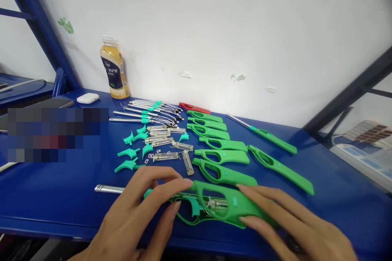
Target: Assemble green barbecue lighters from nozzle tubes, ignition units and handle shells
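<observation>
1. Left hand (pixel 137 212): reaches in from the near left, palm down, fingers bent; thumb and forefinger close about the front of the green lighter casing (pixel 241 208).
2. Right hand (pixel 294 220): extends from the near right, fingers over the casing's rear, thumb along its near edge, clamped on it.
3. Casing: at the near edge of the blue table (pixel 70 204), with teal trigger (pixel 193 206) and clear tank (pixel 218 204) showing; metal tube (pixel 108 189) points left.
4. Beyond: clear tanks (pixel 166 156), left of green shells (pixel 225 156).
5. Far: metal rods (pixel 127 120), red shell (pixel 196 108) and, farther left, upright bottle (pixel 114 71).
</observation>
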`<move>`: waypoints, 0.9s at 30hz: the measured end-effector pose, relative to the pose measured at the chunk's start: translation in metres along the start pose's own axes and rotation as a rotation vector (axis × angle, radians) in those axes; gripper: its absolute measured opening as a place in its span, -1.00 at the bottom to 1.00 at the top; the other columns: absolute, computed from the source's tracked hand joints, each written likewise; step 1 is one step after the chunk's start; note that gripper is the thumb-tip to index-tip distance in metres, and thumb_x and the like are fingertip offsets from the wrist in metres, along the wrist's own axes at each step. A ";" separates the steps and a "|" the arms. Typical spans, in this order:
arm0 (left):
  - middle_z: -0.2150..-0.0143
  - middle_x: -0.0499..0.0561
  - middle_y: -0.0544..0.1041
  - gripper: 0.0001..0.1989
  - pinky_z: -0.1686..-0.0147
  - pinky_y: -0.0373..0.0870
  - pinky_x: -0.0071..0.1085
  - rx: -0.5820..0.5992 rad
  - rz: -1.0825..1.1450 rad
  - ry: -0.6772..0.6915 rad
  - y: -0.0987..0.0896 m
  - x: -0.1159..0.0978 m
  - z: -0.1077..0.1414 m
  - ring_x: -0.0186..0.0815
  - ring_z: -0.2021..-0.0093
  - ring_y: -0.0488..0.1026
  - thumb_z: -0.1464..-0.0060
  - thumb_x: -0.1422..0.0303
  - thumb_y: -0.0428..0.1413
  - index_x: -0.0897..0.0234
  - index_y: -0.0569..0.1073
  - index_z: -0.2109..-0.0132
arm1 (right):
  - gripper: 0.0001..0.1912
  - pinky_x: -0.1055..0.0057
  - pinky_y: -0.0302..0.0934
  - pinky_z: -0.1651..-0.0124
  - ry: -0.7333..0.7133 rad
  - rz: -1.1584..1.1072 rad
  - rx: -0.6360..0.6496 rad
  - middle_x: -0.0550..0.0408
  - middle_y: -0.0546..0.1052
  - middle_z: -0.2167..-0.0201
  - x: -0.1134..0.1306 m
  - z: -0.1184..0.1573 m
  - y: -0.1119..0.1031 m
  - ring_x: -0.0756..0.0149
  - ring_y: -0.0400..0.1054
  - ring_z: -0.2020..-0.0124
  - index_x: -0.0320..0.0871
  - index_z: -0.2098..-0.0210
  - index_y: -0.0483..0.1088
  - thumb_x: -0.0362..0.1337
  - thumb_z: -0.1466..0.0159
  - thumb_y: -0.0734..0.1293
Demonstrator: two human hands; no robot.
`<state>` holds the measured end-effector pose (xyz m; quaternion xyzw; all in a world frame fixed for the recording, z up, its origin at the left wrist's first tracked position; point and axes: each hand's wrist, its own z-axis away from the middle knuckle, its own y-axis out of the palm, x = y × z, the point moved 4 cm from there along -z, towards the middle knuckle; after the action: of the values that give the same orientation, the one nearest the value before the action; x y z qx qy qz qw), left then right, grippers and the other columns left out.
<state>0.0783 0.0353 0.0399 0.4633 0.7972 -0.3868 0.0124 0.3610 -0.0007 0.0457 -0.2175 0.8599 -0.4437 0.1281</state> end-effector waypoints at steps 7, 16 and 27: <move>-0.26 -0.07 0.62 -0.53 -0.32 0.48 -0.43 0.209 -0.096 0.070 -0.006 0.012 0.000 -0.30 -0.33 0.49 -0.51 0.51 0.02 0.00 0.44 -0.40 | -0.60 0.59 0.57 0.14 -0.101 -0.027 0.086 0.16 0.72 -0.10 0.012 -0.014 0.015 0.36 0.72 0.12 -0.01 -0.26 0.57 -0.10 -0.69 0.16; -0.10 -0.11 0.70 -0.56 -0.21 0.52 -0.39 0.312 -0.178 0.102 -0.007 0.020 0.002 -0.29 -0.10 0.64 -0.47 0.53 0.05 0.01 0.52 -0.32 | -0.62 0.57 0.56 0.30 -0.055 -0.091 0.106 0.21 0.71 -0.08 0.022 -0.017 0.029 0.37 0.72 0.16 0.07 -0.27 0.55 -0.05 -0.68 0.17; -0.06 -0.11 0.68 -0.54 -0.06 0.56 -0.44 0.321 -0.157 0.107 -0.008 0.027 -0.002 -0.33 -0.04 0.65 -0.44 0.59 0.03 -0.02 0.61 -0.21 | -0.63 0.55 0.55 0.33 -0.014 -0.153 0.119 0.15 0.68 -0.09 0.023 -0.012 0.035 0.36 0.71 0.21 0.09 -0.28 0.54 -0.06 -0.67 0.20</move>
<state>0.0580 0.0541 0.0360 0.4157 0.7585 -0.4836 -0.1340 0.3264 0.0146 0.0235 -0.2779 0.8118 -0.5010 0.1125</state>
